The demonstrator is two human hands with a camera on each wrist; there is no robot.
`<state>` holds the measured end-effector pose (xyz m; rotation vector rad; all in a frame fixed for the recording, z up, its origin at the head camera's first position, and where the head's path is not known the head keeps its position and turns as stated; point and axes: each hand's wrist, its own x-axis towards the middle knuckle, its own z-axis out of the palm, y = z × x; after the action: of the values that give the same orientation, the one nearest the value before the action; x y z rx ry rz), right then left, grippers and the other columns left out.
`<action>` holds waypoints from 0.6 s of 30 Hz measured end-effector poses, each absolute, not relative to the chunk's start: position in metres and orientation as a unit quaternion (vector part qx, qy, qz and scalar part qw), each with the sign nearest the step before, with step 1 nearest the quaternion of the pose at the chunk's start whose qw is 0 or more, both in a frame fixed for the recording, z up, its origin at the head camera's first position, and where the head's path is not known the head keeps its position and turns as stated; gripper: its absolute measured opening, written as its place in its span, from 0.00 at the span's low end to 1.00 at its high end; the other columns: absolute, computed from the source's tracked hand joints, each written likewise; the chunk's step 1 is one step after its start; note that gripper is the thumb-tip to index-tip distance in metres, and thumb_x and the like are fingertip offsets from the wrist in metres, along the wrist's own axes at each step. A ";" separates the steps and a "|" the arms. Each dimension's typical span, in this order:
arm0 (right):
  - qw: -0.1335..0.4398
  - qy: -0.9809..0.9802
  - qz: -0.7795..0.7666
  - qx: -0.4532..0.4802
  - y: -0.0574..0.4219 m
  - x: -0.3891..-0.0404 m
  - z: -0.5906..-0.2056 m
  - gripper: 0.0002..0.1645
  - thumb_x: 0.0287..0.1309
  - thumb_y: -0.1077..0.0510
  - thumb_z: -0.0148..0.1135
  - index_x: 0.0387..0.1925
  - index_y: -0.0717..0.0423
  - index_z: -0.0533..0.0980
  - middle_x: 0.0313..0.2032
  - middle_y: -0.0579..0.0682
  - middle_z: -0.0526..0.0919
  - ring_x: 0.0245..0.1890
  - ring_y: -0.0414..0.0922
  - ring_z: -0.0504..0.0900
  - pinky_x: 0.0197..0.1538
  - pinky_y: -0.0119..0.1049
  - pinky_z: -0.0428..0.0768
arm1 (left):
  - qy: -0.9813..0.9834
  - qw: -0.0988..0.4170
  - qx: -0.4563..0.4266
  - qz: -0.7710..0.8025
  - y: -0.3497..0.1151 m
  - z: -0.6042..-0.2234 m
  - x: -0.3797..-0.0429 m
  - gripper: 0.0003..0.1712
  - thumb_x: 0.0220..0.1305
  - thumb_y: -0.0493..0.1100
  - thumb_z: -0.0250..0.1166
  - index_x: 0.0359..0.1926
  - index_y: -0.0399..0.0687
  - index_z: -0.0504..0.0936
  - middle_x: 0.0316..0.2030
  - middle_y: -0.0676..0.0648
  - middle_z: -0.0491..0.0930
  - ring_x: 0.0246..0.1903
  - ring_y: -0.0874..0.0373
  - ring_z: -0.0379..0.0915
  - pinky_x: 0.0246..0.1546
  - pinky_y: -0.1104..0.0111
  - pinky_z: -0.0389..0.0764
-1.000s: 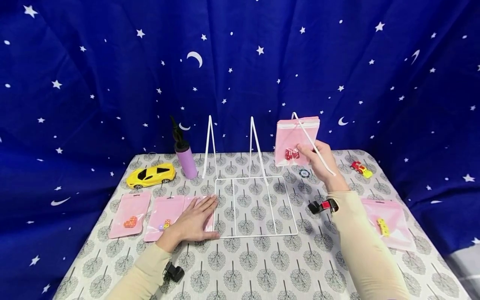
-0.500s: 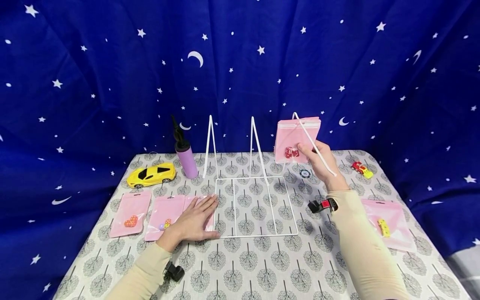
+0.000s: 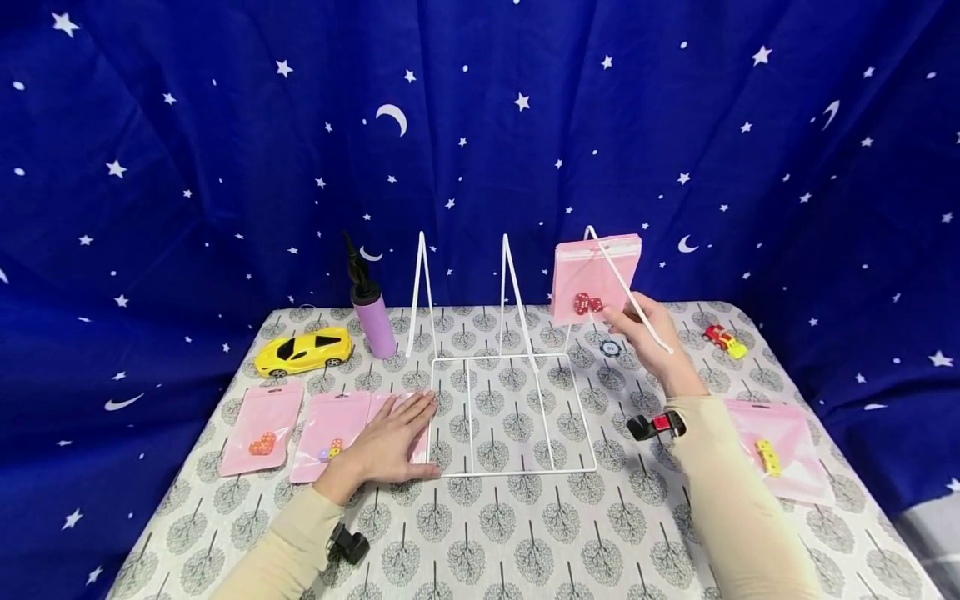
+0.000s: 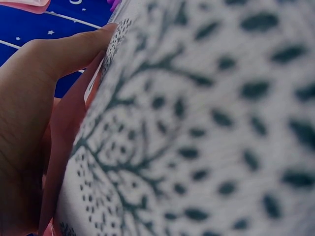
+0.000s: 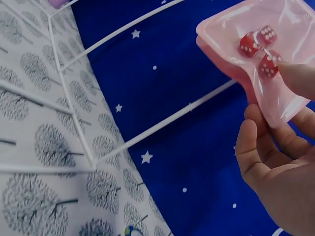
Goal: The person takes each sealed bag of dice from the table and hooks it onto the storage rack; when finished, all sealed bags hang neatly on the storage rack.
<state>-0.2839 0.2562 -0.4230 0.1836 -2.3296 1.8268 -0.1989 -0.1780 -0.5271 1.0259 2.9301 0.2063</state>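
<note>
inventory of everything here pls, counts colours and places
Tablecloth: one, white and grey, foreground
Curtain: one, blue and white, background
Wire rack: one, white, centre
Hung bags: at least two, pink, on rack, right
Red dice: three visible, red, front hung bag
Flat bags: four, pink, three left, one right
Other dice: count unclear, orange, yellow, purple, in flat bags
Toy car: one, yellow, back left
Pump: one, purple-black, beside car
Small toy vehicle: one, red-yellow, back right
Chip: one, dark and white, right of rack
Unclear patch: one, greyish, right edge
Wrist cameras: two, mostly black, each side
Sleeves: two, cream, foreground
Left hand: one, bare, on a flat bag
Right hand: one, bare, gripping hung bags
</note>
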 end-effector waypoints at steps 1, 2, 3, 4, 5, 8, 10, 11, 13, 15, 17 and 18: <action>0.090 -0.780 0.616 0.065 0.258 -0.285 -0.426 0.16 0.61 0.58 0.66 0.24 0.57 0.69 0.20 0.42 0.78 0.23 0.37 0.79 0.24 0.28 0.72 | 0.942 0.016 0.329 0.066 -0.178 -0.527 -0.199 0.64 0.51 0.81 0.55 0.75 0.42 0.53 0.77 0.43 0.46 0.75 0.45 0.44 0.73 0.42 0.46; 0.092 -0.774 0.622 0.071 0.260 -0.285 -0.429 0.13 0.61 0.59 0.65 0.25 0.58 0.71 0.22 0.42 0.80 0.23 0.37 0.79 0.24 0.27 0.73 | 0.942 0.017 0.329 0.065 -0.178 -0.527 -0.199 0.64 0.51 0.81 0.54 0.75 0.42 0.52 0.77 0.43 0.46 0.75 0.45 0.44 0.73 0.42 0.46; 0.091 -0.763 0.635 0.077 0.263 -0.285 -0.433 0.10 0.61 0.61 0.64 0.27 0.58 0.73 0.24 0.42 0.81 0.24 0.37 0.79 0.25 0.27 0.74 | 0.942 0.017 0.328 0.064 -0.178 -0.527 -0.199 0.64 0.51 0.81 0.54 0.75 0.43 0.52 0.77 0.44 0.46 0.75 0.45 0.43 0.73 0.43 0.46; 0.090 -0.752 0.648 0.084 0.265 -0.285 -0.436 0.07 0.61 0.63 0.64 0.29 0.59 0.74 0.26 0.42 0.82 0.25 0.37 0.80 0.27 0.26 0.75 | 0.942 0.018 0.328 0.064 -0.178 -0.528 -0.199 0.64 0.51 0.82 0.54 0.75 0.43 0.52 0.77 0.44 0.46 0.75 0.45 0.43 0.73 0.43 0.45; 0.091 -0.744 0.656 0.087 0.267 -0.284 -0.439 0.04 0.61 0.64 0.63 0.31 0.60 0.75 0.27 0.43 0.83 0.25 0.37 0.80 0.28 0.25 0.77 | 0.942 0.019 0.328 0.065 -0.179 -0.528 -0.199 0.64 0.51 0.82 0.53 0.76 0.43 0.51 0.77 0.44 0.46 0.76 0.46 0.43 0.73 0.43 0.45; 0.093 -0.734 0.665 0.102 0.275 -0.280 -0.446 0.08 0.61 0.67 0.62 0.40 0.69 0.76 0.30 0.45 0.84 0.27 0.36 0.80 0.35 0.26 0.83 | 0.943 0.021 0.327 0.065 -0.179 -0.529 -0.199 0.64 0.51 0.82 0.53 0.76 0.44 0.51 0.77 0.44 0.45 0.76 0.46 0.42 0.74 0.43 0.44; 0.098 -0.738 0.660 0.101 0.281 -0.275 -0.449 0.11 0.61 0.66 0.63 0.43 0.70 0.77 0.32 0.45 0.85 0.29 0.36 0.81 0.36 0.26 0.84 | 0.943 0.022 0.326 0.066 -0.179 -0.529 -0.199 0.64 0.51 0.82 0.53 0.76 0.44 0.51 0.77 0.45 0.45 0.76 0.46 0.42 0.74 0.43 0.44; 0.099 -0.742 0.656 0.096 0.285 -0.272 -0.450 0.11 0.60 0.66 0.64 0.44 0.68 0.77 0.32 0.44 0.85 0.29 0.36 0.82 0.37 0.26 0.84 | 0.943 0.023 0.325 0.065 -0.179 -0.529 -0.199 0.64 0.51 0.82 0.53 0.76 0.44 0.51 0.77 0.45 0.45 0.76 0.46 0.42 0.74 0.44 0.44; 0.101 -0.745 0.653 0.089 0.293 -0.266 -0.452 0.09 0.59 0.65 0.65 0.42 0.63 0.79 0.32 0.40 0.85 0.30 0.35 0.82 0.37 0.25 0.84 | 0.944 0.025 0.323 0.064 -0.178 -0.529 -0.199 0.65 0.51 0.82 0.54 0.76 0.44 0.51 0.77 0.45 0.44 0.76 0.47 0.42 0.74 0.44 0.44; 0.105 -0.747 0.651 0.080 0.302 -0.259 -0.453 0.09 0.59 0.66 0.65 0.42 0.59 0.80 0.32 0.39 0.85 0.30 0.34 0.83 0.37 0.24 0.84 | 0.944 0.026 0.323 0.065 -0.178 -0.529 -0.199 0.65 0.51 0.82 0.54 0.76 0.44 0.50 0.77 0.45 0.44 0.76 0.46 0.41 0.74 0.44 0.44; 0.113 -0.752 0.645 0.077 0.312 -0.252 -0.453 0.09 0.59 0.67 0.65 0.42 0.60 0.79 0.32 0.37 0.85 0.30 0.33 0.83 0.36 0.23 0.83 | 0.944 0.026 0.322 0.065 -0.178 -0.529 -0.199 0.65 0.50 0.82 0.54 0.76 0.44 0.50 0.77 0.45 0.44 0.76 0.47 0.41 0.74 0.43 0.43; 0.121 -0.755 0.640 0.076 0.316 -0.248 -0.453 0.10 0.59 0.68 0.64 0.43 0.62 0.79 0.32 0.37 0.85 0.29 0.33 0.83 0.36 0.22 0.83 | 0.944 0.026 0.322 0.066 -0.179 -0.529 -0.199 0.65 0.50 0.82 0.54 0.76 0.44 0.50 0.77 0.45 0.44 0.76 0.46 0.42 0.74 0.43 0.43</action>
<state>-0.2482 0.3161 -0.4533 0.2229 -2.2056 1.8680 -0.1993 -0.1786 -0.5288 0.9969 2.9179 0.2048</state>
